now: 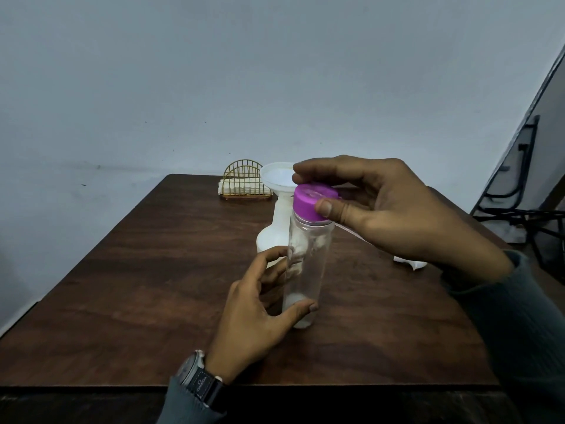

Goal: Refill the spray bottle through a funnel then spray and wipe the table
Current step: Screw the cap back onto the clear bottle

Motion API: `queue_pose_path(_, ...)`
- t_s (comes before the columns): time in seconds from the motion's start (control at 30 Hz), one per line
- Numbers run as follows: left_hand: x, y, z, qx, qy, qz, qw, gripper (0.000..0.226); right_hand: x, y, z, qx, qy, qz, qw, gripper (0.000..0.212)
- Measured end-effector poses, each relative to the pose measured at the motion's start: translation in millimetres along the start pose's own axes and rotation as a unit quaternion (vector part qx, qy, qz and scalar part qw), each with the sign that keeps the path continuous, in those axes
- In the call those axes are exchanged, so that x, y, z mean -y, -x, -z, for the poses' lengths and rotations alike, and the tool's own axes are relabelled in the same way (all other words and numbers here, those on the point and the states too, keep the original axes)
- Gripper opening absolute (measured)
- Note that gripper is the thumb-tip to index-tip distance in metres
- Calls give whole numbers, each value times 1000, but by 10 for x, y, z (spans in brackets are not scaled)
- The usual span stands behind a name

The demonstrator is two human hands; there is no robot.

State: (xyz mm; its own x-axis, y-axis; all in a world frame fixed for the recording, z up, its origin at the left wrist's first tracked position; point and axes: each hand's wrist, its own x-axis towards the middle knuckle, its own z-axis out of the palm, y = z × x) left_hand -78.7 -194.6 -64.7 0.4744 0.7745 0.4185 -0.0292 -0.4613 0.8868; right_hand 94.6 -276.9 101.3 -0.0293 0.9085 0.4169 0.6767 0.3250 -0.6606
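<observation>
Purple cap (308,200) x1 on one clear bottle (309,264), centre of table (146,270). L hand (256,310) curled round its lower body; R hand (397,209) pinches cap. Just behind: one white spray bottle (273,237) w/ one funnel (276,175) in neck. One napkin holder (244,182) at far edge.

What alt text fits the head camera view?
A person's left hand holds a clear bottle on a brown table while the right hand grips its purple cap. Behind stands a white bottle with a funnel.
</observation>
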Motion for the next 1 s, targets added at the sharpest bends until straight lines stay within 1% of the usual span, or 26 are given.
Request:
queue_pose_path(0.07,-1,0,2,-2,-1,-1,1000,76,16,-5,-15,-45,31,-12,998,35)
queue_pose_path(0.1,1,-1,4,-3,-2,-2,1000,76,23,-5,-35,-67,52,-11,996,36)
queue_pose_path(0.17,-5,-2,4,-3,-6,-6,1000,77,16,-2,-62,-90,107,-7,990,49)
queue_pose_path(0.23,-5,2,3,-2,-7,-8,1000,76,-29,2,-70,-74,129,-8,989,61)
queue_pose_path(0.27,0,4,4,-1,-5,-6,1000,76,-44,15,-74,-58,110,-7,992,61)
queue_pose_path(0.3,6,5,6,0,-4,-5,1000,76,-59,29,-70,-41,64,-5,997,58)
queue_pose_path(0.37,27,22,-4,0,-6,-4,1000,76,-85,84,-42,-3,-58,-5,998,49)
queue_pose_path(0.4,34,20,-8,-1,-7,-3,1000,76,-89,114,-16,19,-105,-3,994,49)
queue_pose_path(0.43,44,20,-10,-2,-6,-1,1000,76,-99,136,-1,42,-130,1,991,50)
queue_pose_path(0.5,51,21,-15,-1,2,5,1000,76,-123,153,14,67,-134,5,989,54)
queue_pose_path(0.57,58,20,-20,-1,9,8,1000,76,-139,133,0,44,-108,0,993,54)
queue_pose_path(0.7,66,21,-12,-5,18,14,1000,75,-172,85,-51,-52,-44,-7,998,52)
queue_pose_path(0.77,66,22,-6,0,19,18,1000,76,-197,66,-60,-63,-8,0,998,51)
queue_pose_path(0.93,42,17,4,25,20,18,999,76,-175,60,-51,41,-11,29,999,54)
queue_pose_path(1.0,33,18,5,30,20,14,999,75,-146,68,-42,53,-15,30,998,55)
